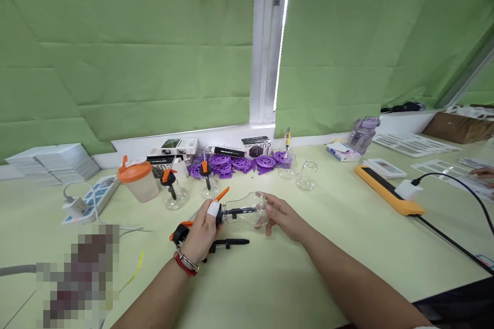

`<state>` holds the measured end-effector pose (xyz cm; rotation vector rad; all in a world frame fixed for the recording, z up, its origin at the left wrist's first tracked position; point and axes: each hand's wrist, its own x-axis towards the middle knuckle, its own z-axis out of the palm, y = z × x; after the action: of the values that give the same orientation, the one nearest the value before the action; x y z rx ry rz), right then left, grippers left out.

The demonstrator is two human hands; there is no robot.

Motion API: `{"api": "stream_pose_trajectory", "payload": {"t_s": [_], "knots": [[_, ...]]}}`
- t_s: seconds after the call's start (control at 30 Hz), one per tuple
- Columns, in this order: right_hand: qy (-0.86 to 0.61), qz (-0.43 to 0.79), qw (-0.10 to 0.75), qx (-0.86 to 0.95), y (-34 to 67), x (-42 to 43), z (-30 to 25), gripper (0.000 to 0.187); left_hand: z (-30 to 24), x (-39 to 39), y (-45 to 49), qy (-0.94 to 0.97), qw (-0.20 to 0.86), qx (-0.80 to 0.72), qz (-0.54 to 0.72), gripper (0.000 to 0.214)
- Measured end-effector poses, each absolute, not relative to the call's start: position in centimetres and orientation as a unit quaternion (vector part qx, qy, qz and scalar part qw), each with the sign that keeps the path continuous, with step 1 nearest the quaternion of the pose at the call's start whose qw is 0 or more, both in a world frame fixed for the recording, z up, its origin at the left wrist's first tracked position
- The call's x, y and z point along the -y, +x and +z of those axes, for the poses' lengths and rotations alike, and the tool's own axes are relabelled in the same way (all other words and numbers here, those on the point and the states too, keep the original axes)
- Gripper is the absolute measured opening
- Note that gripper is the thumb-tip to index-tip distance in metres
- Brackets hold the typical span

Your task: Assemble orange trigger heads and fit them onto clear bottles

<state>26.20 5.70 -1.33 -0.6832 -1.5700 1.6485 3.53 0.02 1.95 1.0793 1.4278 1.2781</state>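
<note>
A clear glass bottle (252, 200) lies sideways in the air between my hands. My left hand (204, 231), with a white covering on the thumb, is closed on the black cap (218, 214) at the bottle's neck. An orange lever (222, 194) sticks up beside that hand, and a black tube (241, 212) runs inside the glass. My right hand (283, 216) is wrapped round the bottle's base. Below and beside my left hand, a loose black cap (180, 235) with orange parts and a black tube part (233, 242) lie on the table.
Behind stand two capped glass bottles (175, 198) and two uncapped ones (306, 180). Purple plastic parts (243, 164) and boxes (257, 146) line the wall. An orange-lidded cup (141, 182) and a power strip (100, 198) stand left, an orange power strip (386, 193) right. Another person's hand (484, 175) shows far right.
</note>
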Motion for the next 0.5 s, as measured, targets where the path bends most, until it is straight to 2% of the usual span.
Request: {"api": "stream_pose_trajectory", "payload": {"t_s": [0.2, 0.33, 0.5], "knots": [[-0.340, 0.622, 0.376, 0.597, 25.6, -5.7, -1.7, 0.058, 1.8, 0.0, 3.8, 0.440, 0.455, -0.571, 0.523, 0.033], [-0.320, 0.598, 0.396, 0.620, 25.7, -5.6, -1.2, 0.056, 1.0, -0.5, 3.3, 0.456, 0.445, -0.573, 0.515, 0.032], [-0.226, 0.612, 0.379, 0.657, 26.4, -5.4, -0.7, 0.080, 0.5, -0.8, 2.6, 0.465, 0.433, -0.579, 0.510, 0.033]]}}
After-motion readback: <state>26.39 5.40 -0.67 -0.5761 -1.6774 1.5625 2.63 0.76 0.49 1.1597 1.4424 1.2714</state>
